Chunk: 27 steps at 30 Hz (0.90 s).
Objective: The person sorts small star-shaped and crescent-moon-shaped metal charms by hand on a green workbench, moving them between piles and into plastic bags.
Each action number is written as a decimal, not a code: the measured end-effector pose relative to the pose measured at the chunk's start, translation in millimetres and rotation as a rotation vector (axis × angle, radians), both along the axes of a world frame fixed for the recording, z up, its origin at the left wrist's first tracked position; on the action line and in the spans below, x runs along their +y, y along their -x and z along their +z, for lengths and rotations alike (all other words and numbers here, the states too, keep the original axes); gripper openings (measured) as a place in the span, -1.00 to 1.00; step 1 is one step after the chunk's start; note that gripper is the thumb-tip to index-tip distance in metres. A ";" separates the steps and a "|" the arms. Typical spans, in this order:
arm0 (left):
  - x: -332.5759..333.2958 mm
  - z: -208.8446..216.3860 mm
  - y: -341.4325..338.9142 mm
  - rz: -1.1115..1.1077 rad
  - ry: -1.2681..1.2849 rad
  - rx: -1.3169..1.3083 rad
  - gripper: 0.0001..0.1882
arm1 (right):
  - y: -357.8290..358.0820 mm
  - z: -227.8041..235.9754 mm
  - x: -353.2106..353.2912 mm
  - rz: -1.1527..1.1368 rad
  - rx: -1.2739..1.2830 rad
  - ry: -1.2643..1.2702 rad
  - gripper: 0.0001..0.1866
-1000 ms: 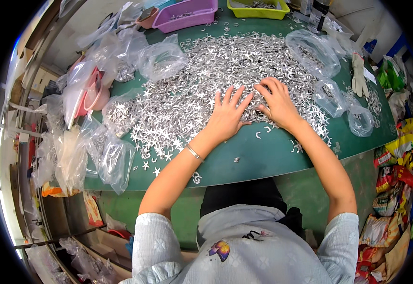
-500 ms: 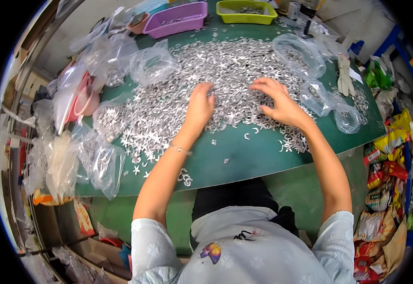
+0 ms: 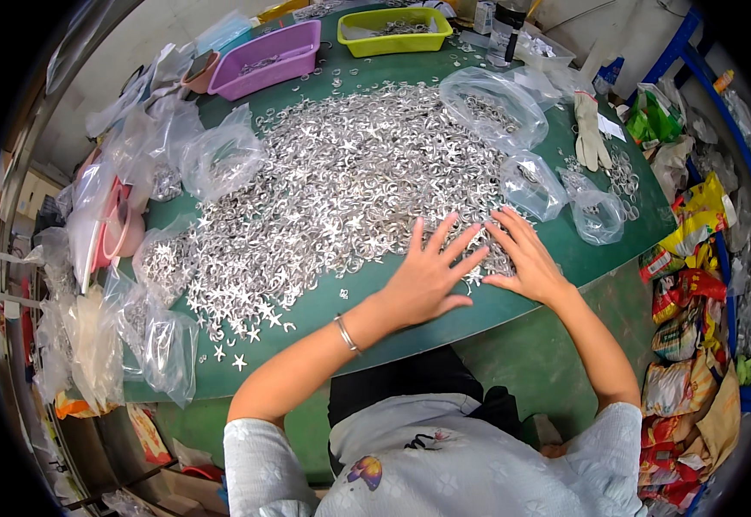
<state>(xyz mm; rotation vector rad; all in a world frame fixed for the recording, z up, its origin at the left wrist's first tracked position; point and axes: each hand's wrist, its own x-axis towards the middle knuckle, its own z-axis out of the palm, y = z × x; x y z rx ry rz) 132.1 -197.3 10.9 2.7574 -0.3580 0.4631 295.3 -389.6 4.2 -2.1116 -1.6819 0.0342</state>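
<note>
Small silvery metal pieces, some star-shaped and some curved, lie in a wide pile (image 3: 332, 172) on the green table (image 3: 315, 303). My left hand (image 3: 431, 280), with a bangle on its wrist, is spread flat at the pile's near right edge. Just right of it, my right hand (image 3: 526, 267) is also spread, its fingers over pieces at the same edge. The two hands are side by side, fingertips close together. Neither grips anything; what lies under the palms is hidden.
Clear plastic bags with pieces lie at the left (image 3: 220, 155) and right (image 3: 496, 108). A purple tray (image 3: 267, 65) and a yellow-green tray (image 3: 392, 33) stand at the back. A pale glove (image 3: 591, 129) rests at the right; colourful packages (image 3: 681, 323) are beyond the table edge.
My left hand has swung right and nearer, and its fingers have spread out. The right hand has come down to the near edge of the pile. My view has shifted too.
</note>
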 end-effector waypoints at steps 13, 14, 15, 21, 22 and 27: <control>0.0 -24.9 -53.0 0.289 -0.190 -0.147 -0.31 | -67.7 0.5 52.8 0.099 -0.123 -0.027 -0.27; 0.4 -26.2 -51.8 0.303 -0.190 -0.160 -0.33 | -67.0 -2.1 53.5 0.072 -0.131 -0.051 -0.27; -1.1 -18.4 -49.2 0.309 -0.154 -0.175 -0.40 | -64.2 -0.7 53.0 0.041 -0.120 -0.039 -0.26; -18.5 25.3 56.7 0.463 0.244 -0.005 -0.48 | -28.8 19.8 36.9 -0.099 -0.025 0.008 -0.33; -18.4 24.9 77.4 0.530 0.312 0.001 -0.49 | -22.9 20.4 37.6 -0.101 -0.018 0.012 -0.34; -11.9 -4.8 132.0 0.816 0.440 -0.059 -0.57 | 24.8 31.2 48.4 -0.168 0.067 -0.151 -0.54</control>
